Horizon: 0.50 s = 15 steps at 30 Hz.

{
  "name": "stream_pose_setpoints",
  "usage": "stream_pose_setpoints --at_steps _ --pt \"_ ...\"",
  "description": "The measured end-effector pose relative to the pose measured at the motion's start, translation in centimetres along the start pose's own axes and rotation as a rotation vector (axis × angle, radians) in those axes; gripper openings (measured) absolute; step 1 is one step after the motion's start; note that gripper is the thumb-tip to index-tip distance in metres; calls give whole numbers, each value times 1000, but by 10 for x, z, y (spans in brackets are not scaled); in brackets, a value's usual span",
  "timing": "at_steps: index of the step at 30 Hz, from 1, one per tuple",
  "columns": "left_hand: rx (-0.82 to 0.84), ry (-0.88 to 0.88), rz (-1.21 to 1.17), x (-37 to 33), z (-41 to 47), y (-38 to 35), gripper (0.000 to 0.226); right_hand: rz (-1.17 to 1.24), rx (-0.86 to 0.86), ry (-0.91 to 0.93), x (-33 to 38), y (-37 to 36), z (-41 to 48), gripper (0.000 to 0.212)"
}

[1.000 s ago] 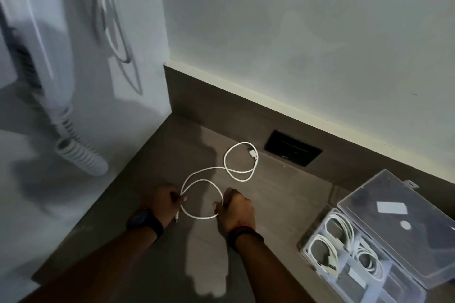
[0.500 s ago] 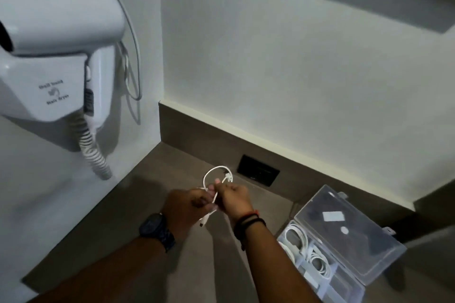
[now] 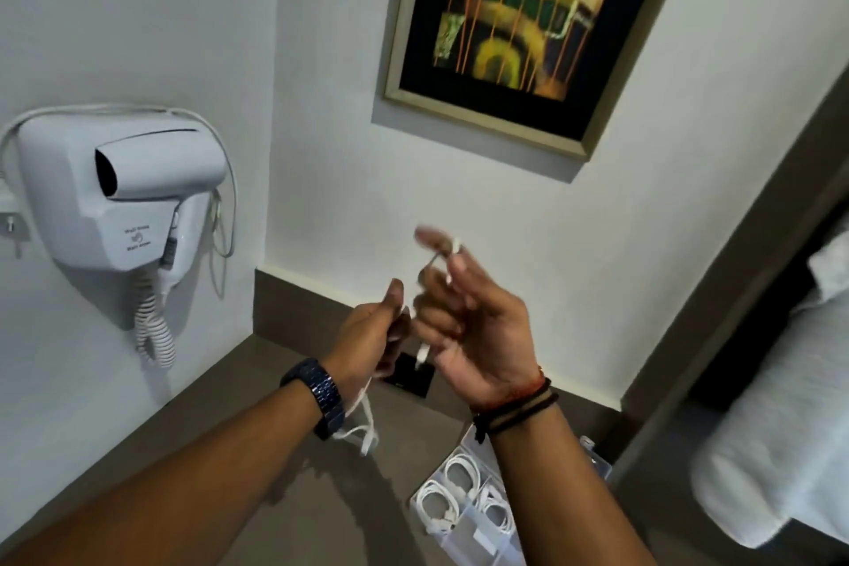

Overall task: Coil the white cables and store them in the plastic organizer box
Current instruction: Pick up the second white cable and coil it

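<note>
Both hands are raised in front of the wall, holding one white cable point(image 3: 365, 418). My left hand point(image 3: 367, 335) is closed around a bunch of it, and a loop with a plug hangs below the wrist. My right hand point(image 3: 468, 326) pinches the cable between thumb and fingers near the top, with a connector dangling under the palm. The fingertips are blurred. Below my right forearm lies the clear plastic organizer box point(image 3: 464, 515), open, with several coiled white cables in its compartments; my arm hides part of it.
A white wall-mounted hair dryer point(image 3: 119, 202) with a coiled cord hangs at left. A framed painting point(image 3: 510, 28) is on the back wall. A black socket plate point(image 3: 409, 375) sits in the brown counter point(image 3: 257, 400). White bedding point(image 3: 781, 427) is at right.
The cable lay looped on the counter a second ago; both hands have gathered it and lifted it to chest height. The view has tilted up, so the painting shows now.
</note>
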State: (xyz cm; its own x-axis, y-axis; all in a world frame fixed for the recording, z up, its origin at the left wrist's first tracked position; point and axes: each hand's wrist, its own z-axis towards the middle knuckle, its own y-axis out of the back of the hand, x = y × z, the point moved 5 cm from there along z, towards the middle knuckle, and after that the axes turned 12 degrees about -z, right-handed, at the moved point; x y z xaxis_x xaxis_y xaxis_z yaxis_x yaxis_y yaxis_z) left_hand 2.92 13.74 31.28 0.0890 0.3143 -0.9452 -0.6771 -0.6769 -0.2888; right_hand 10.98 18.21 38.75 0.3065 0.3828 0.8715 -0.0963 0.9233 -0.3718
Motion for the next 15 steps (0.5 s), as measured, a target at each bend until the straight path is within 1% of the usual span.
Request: stream_pose_setpoints --at_steps 2,3,4,5,6,7,8,9,10,11,12,13,14,15 --pt "42 -63 139 -9 0 -11 53 6 -181 198 35 2 0 60" --pt "77 -113 211 -17 0 -16 52 -97 -303 303 52 7 -2 69" --pt "96 -166 283 -25 0 -19 52 -311 -443 392 67 12 -4 71" --pt "91 -221 338 -35 2 -19 54 -668 -623 446 82 13 -8 64" --pt "67 -282 391 -47 5 -16 56 -1124 -799 447 94 11 -12 45" --pt "41 -353 445 -60 10 -13 60 -1564 -883 341 97 7 -11 31" --pt "11 -417 499 -74 15 -9 63 -1879 -842 127 90 7 -7 45" --pt "-17 -475 538 -87 22 -5 67 -2040 -690 -138 76 12 -5 64" --pt "-42 -522 551 -100 28 -1 70 -2011 -480 -329 61 10 -5 76" --pt "-52 -550 535 -110 35 2 70 -1786 -268 -447 46 -1 -7 79" --pt "-35 -552 492 -116 40 3 69 -1442 -74 -446 36 -18 -6 72" --pt "10 -528 439 -117 45 2 67 -1063 48 -357 36 -36 -2 59" --pt "72 -493 391 -116 46 -1 63 -730 91 -201 46 -52 3 44" --pt "133 -466 359 -112 45 -5 59 -495 53 -12 64 -59 9 32"
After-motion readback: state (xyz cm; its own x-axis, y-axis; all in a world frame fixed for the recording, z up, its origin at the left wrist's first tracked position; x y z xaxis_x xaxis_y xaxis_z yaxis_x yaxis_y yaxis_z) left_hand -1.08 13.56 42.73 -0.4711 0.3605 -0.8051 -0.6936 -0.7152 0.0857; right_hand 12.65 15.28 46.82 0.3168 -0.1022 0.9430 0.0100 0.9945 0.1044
